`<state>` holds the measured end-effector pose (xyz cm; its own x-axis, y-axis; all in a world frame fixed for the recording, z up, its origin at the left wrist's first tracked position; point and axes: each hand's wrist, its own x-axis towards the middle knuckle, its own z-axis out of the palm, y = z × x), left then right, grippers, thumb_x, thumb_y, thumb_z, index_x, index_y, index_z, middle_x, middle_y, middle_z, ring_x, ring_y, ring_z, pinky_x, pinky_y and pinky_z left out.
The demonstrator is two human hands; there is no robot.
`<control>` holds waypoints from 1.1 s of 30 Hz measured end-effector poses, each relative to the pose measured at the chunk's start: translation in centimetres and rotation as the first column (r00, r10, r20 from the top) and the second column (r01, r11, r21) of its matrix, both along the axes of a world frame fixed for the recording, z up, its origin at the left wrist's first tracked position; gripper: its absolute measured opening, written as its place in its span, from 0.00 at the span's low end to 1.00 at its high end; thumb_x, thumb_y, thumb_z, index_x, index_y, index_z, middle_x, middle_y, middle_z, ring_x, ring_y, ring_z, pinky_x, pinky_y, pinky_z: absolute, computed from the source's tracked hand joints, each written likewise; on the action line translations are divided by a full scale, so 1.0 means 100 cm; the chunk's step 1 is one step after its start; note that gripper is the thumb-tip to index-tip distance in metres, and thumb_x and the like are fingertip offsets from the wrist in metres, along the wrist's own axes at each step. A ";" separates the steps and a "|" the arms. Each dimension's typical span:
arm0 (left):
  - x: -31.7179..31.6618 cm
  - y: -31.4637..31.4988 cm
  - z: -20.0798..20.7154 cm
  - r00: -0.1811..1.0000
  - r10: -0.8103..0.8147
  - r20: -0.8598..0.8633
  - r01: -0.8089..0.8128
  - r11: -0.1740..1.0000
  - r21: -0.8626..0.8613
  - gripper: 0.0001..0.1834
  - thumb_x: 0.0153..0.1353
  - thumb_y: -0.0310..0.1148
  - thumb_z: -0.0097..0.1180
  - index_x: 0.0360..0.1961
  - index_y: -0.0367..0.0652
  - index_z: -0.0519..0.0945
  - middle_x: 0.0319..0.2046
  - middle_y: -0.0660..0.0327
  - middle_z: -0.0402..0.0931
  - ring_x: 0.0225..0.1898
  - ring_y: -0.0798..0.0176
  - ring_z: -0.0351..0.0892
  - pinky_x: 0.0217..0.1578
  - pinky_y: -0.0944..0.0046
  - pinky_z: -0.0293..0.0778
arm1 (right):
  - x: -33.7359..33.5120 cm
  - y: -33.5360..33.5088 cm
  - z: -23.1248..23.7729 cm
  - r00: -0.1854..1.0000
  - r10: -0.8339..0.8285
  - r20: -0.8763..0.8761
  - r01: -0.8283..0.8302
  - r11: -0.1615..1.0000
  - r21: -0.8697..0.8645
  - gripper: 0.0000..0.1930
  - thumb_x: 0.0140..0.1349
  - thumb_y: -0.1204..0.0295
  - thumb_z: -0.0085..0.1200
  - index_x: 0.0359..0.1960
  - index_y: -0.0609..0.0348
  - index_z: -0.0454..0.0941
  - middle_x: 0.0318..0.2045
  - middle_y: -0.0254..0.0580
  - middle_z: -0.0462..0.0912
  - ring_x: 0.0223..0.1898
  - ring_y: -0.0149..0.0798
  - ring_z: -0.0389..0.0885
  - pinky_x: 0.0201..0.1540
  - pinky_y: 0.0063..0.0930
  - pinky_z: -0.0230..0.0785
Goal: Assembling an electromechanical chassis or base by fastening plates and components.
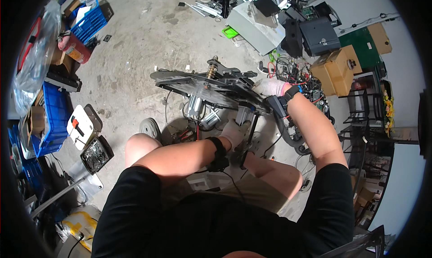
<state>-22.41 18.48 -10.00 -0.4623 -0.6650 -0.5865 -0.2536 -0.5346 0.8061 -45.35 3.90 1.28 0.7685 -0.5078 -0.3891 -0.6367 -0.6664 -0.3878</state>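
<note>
A black metal frame [189,84] with a wheeled-machine look is tilted up in front of me. A coil spring shock absorber [211,70] stands at its far edge. Silver cylindrical motors, one of them a motor [195,106] at the left, hang under its near side. My left hand [234,133], in a pale glove, is closed around the lower end of another silver motor [244,115]; its fingertips are partly hidden. Over the frame's right end, my right hand [271,86], also gloved, is closed on the edge, beside a thick black tube [280,118].
Tangled cables [294,73] lie right of the frame, near a cardboard box [334,71] and a grey metal case [256,26]. At left are a fire extinguisher [74,47], a blue crate [54,118] and an open case of screws [96,155]. A black cable trails by my feet.
</note>
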 end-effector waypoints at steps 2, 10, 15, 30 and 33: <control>0.001 0.000 0.005 1.000 -0.010 0.000 0.010 1.000 -0.024 0.26 0.69 0.50 0.63 0.47 0.33 0.79 0.30 0.59 0.82 0.28 0.63 0.81 0.30 0.60 0.77 | 0.003 0.000 0.009 0.999 -0.004 -0.047 0.008 0.996 0.086 0.17 0.54 0.70 0.61 0.45 0.63 0.83 0.43 0.57 0.85 0.48 0.60 0.84 0.50 0.47 0.78; 0.006 0.000 0.009 0.998 -0.057 0.004 0.057 0.998 -0.034 0.23 0.69 0.49 0.61 0.45 0.35 0.81 0.30 0.59 0.82 0.28 0.63 0.80 0.29 0.58 0.76 | 0.006 0.002 0.019 0.972 0.124 0.202 -0.134 0.990 0.039 0.16 0.56 0.68 0.58 0.45 0.63 0.84 0.41 0.58 0.85 0.45 0.61 0.84 0.49 0.47 0.78; 0.008 0.001 0.010 0.997 -0.075 -0.031 0.074 0.997 -0.026 0.30 0.67 0.52 0.63 0.48 0.30 0.79 0.37 0.47 0.83 0.38 0.50 0.83 0.38 0.54 0.77 | 0.005 0.000 0.008 0.991 0.128 -0.028 -0.128 0.992 0.006 0.15 0.57 0.67 0.57 0.43 0.61 0.83 0.41 0.57 0.85 0.47 0.61 0.83 0.51 0.47 0.77; 0.013 0.002 0.022 0.998 -0.055 0.013 0.055 0.998 -0.042 0.40 0.65 0.56 0.64 0.54 0.23 0.74 0.46 0.33 0.83 0.52 0.35 0.85 0.50 0.49 0.79 | 0.014 0.017 0.013 0.794 -0.563 -0.230 0.598 0.653 0.465 0.16 0.55 0.74 0.62 0.46 0.61 0.82 0.41 0.51 0.84 0.44 0.56 0.83 0.46 0.43 0.78; 0.012 0.004 0.018 0.999 -0.053 0.000 0.053 0.997 -0.060 0.40 0.65 0.56 0.64 0.54 0.22 0.74 0.46 0.32 0.83 0.52 0.34 0.84 0.50 0.49 0.79 | 0.001 0.010 0.009 0.973 0.102 0.206 -0.114 0.992 0.046 0.18 0.53 0.72 0.65 0.46 0.61 0.82 0.43 0.53 0.83 0.47 0.57 0.82 0.48 0.43 0.77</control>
